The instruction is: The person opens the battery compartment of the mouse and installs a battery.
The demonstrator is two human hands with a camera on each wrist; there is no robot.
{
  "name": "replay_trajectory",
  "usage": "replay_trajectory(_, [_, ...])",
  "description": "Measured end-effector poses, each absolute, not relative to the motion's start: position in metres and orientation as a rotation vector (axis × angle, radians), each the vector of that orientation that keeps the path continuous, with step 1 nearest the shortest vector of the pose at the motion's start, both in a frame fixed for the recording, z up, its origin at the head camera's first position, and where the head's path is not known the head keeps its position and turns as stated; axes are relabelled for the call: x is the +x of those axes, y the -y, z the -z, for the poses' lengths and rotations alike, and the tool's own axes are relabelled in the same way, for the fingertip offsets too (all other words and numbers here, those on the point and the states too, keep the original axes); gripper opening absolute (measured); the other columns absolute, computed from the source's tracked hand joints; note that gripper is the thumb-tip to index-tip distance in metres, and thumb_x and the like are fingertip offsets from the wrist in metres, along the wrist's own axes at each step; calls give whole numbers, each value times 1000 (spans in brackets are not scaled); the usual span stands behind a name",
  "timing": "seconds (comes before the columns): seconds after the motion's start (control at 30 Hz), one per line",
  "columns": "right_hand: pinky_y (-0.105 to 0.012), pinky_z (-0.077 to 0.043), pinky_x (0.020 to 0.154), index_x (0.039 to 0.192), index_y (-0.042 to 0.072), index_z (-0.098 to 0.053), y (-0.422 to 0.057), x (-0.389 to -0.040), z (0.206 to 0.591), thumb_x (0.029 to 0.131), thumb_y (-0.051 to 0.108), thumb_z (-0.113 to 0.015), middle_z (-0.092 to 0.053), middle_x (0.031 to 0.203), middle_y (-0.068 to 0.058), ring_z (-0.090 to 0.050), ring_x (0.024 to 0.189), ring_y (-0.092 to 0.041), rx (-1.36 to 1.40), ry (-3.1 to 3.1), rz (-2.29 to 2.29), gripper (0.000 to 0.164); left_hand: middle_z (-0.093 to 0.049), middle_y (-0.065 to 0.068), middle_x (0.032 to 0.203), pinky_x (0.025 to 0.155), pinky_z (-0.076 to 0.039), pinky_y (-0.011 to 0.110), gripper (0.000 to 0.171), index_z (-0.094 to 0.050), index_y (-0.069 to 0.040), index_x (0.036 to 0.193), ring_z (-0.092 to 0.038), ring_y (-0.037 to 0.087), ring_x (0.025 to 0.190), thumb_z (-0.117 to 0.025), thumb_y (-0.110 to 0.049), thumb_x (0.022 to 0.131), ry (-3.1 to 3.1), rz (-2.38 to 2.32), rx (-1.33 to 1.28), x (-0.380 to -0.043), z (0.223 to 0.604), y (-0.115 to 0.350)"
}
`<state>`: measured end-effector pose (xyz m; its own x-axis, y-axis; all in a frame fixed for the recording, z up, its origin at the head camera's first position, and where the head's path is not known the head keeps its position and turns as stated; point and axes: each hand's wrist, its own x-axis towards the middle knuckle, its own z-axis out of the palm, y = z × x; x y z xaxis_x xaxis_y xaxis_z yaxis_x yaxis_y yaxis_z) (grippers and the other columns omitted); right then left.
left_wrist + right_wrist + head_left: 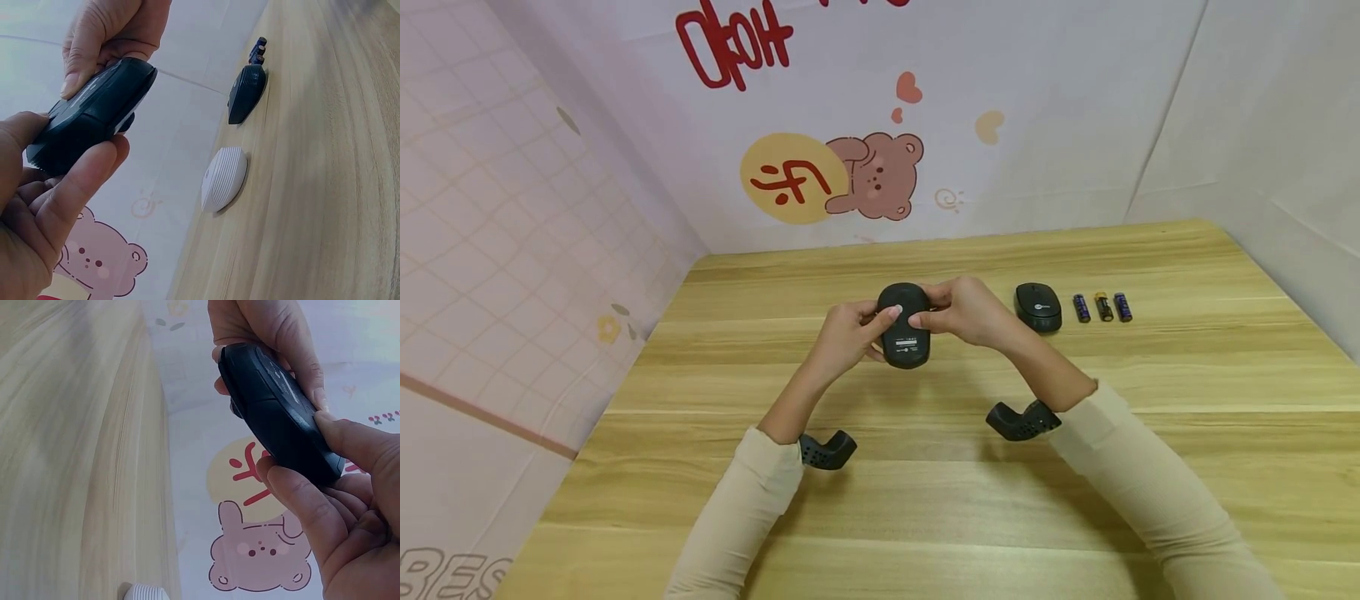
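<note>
I hold a black computer mouse (904,327) upside down above the middle of the wooden table (925,500), its label facing up. My left hand (871,331) grips its left side, thumb on the underside. My right hand (929,307) grips its right side, thumb pressed near the label. The left wrist view shows the mouse (94,115) between my left thumb and fingers (75,187), with the right hand (106,31) on its far end. The right wrist view shows the mouse (281,419) edge-on between both hands.
A second black mouse (1038,307) lies to the right, and three batteries (1102,307) stand in a row beside it. A white ribbed rounded object (224,179) lies on the table behind my hands, hidden in the head view. Walls enclose the table's back and sides.
</note>
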<state>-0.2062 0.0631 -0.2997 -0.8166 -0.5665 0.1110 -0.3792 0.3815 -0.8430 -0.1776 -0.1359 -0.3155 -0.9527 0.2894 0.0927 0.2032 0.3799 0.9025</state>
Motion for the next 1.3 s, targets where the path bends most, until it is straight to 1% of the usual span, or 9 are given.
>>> replay_trajectory(0.13, [-32,-55,69,116,-5,-61,-63,-205,298,86,11,-66,-67,97,-16,-67,82,-20,-819,-2421,1436,34,-67,15,85,55,-56,34,35,-63,4,111,-66,21,67,-55,-26,94,-2534,-1645,446,-176,314,136])
replay_trajectory(0.27, [-33,-55,69,108,-5,-66,-62,-205,296,87,10,-65,-68,94,-16,-67,80,-20,-805,-2420,1439,26,-66,18,85,58,-56,39,33,-61,9,110,-66,24,67,-53,-19,95,-2525,-1640,460,-168,302,133])
replay_trajectory(0.43, [-30,-55,69,108,-5,-66,-62,-206,295,88,11,-64,-68,95,-16,-67,81,-20,-768,-2410,1449,25,-66,20,85,59,-56,43,30,-61,12,108,-66,26,65,-51,-14,96,-2552,-1619,479,-160,292,131])
replay_trajectory(0.7, [-41,-55,72,101,-1,-70,-60,-207,292,89,15,-64,-69,91,-12,-67,75,-16,-689,-2478,1403,21,-67,16,85,55,-56,34,34,-64,6,107,-66,21,67,-55,-24,94,-2540,-1649,489,-177,316,137])
replay_trajectory(0.77, [-40,-55,69,100,-1,-70,-60,-207,291,88,16,-64,-69,90,-11,-67,72,-15,-689,-2485,1397,21,-67,16,84,54,-56,35,34,-64,6,107,-66,21,66,-55,-24,94,-2542,-1650,498,-178,318,137])
replay_trajectory(0.93, [-29,-53,62,99,-1,-71,-60,-210,292,89,18,-64,-69,85,-9,-65,69,-15,-670,-2491,1388,22,-67,16,85,55,-56,36,35,-63,5,109,-66,22,65,-55,-25,94,-2525,-1658,488,-178,319,139])
replay_trajectory(1.0, [-27,-53,60,98,0,-71,-59,-211,292,89,19,-63,-69,84,-9,-65,68,-15,-654,-2499,1383,22,-67,17,85,56,-56,36,36,-63,5,110,-66,23,65,-55,-26,94,-2520,-1662,488,-178,320,139])
replay_trajectory(1.17, [-29,-54,62,98,1,-71,-58,-212,290,89,21,-63,-69,85,-10,-67,71,-15,-616,-2490,1387,23,-67,16,84,56,-56,36,35,-63,5,109,-66,23,65,-54,-25,94,-2520,-1670,498,-177,320,141])
replay_trajectory(1.3, [-34,-55,67,96,1,-72,-58,-212,291,90,21,-63,-69,86,-11,-67,74,-17,-588,-2476,1386,23,-67,15,85,56,-56,35,35,-63,6,111,-66,23,65,-54,-23,94,-2493,-1679,504,-175,321,141])
